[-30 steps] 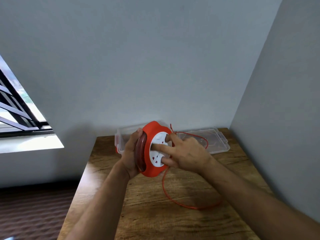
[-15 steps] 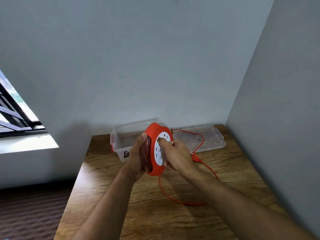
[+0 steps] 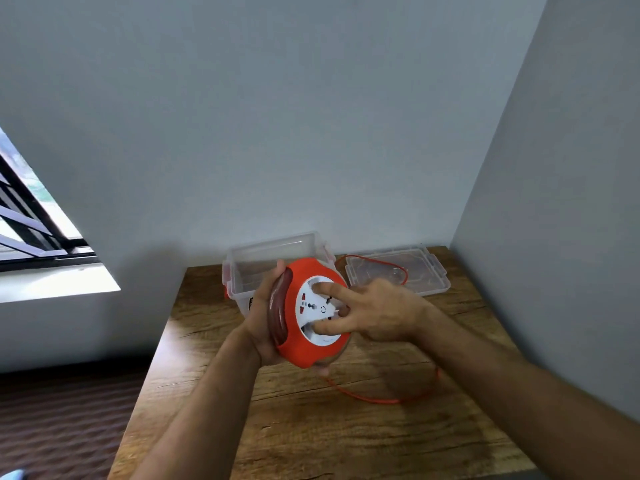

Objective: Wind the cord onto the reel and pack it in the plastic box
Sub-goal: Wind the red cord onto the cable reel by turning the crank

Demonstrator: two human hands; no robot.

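Note:
I hold an orange cord reel (image 3: 304,348) with a white socket face above the wooden table (image 3: 311,427). My left hand (image 3: 263,320) grips its back and rim, beside the dark red wound cord. The fingers of my right hand (image 3: 374,313) press on the white socket face. A loose orange cord (image 3: 381,399) hangs from the reel's underside, loops over the table and runs back across the lid. The clear plastic box (image 3: 266,258) stands open just behind the reel.
The box's clear lid (image 3: 429,271) lies flat to the right of the box, near the right wall. Walls close the table at the back and right. A window (image 3: 31,230) is at the left, and the floor lies below the table's left edge.
My right hand has turned on the reel's white face, its fingers now spread wider. The loose cord loop on the table has shifted. The view has moved a little.

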